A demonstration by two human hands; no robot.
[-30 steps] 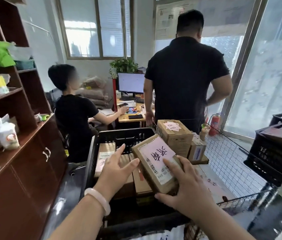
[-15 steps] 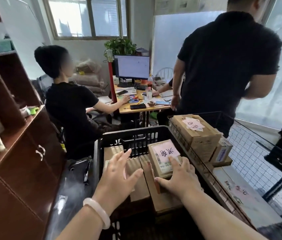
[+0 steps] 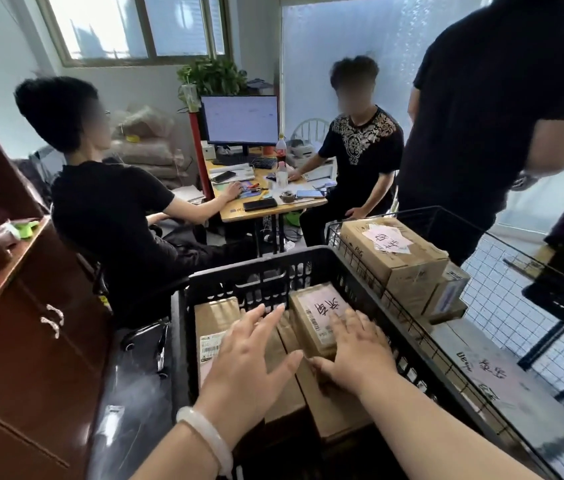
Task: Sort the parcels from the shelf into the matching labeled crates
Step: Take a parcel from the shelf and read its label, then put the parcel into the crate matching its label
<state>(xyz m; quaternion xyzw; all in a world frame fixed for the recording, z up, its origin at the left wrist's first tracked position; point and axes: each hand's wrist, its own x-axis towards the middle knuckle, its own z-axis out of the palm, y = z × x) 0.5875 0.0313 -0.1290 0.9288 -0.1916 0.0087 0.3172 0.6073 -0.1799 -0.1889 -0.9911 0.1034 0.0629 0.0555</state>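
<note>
pkg w/ the pink handwritten label (image 3: 318, 311) is lying in the black crate (image 3: 266, 271), on top of the flat brown parcels (image 3: 216, 323), toward the crate's rt side, label facing up. rt hand (image 3: 356, 355) is resting on its near end, fingers straight & flat on top, thumb out by the near edge. it's not curling round the pkg, so it's pressing, not gripping. lft hand (image 3: 249, 362) is hovering spread-fingered over the flat parcels just beside it, holding nothing; can't tell if it's touching them.

step in hand, imo, is seating this pkg in the crate. doing it well means:
- pressing it down flat so it's sitting square on the layer below, not tilting vs the crate wall
- leaving the label up & readable, so the match to the crate is checkable
- steadying the lower layer w/ the lft hand while the rt is lifting straight up, so the pkg isn't dragging along

risk: the pkg is sitting higher than its neighbours, so a sideways nudge could be sliding it off.

the big box (image 3: 391, 265) in the wire basket (image 3: 422, 213) just beside the crate is wearing its own pink label, too blurry to read.
</note>
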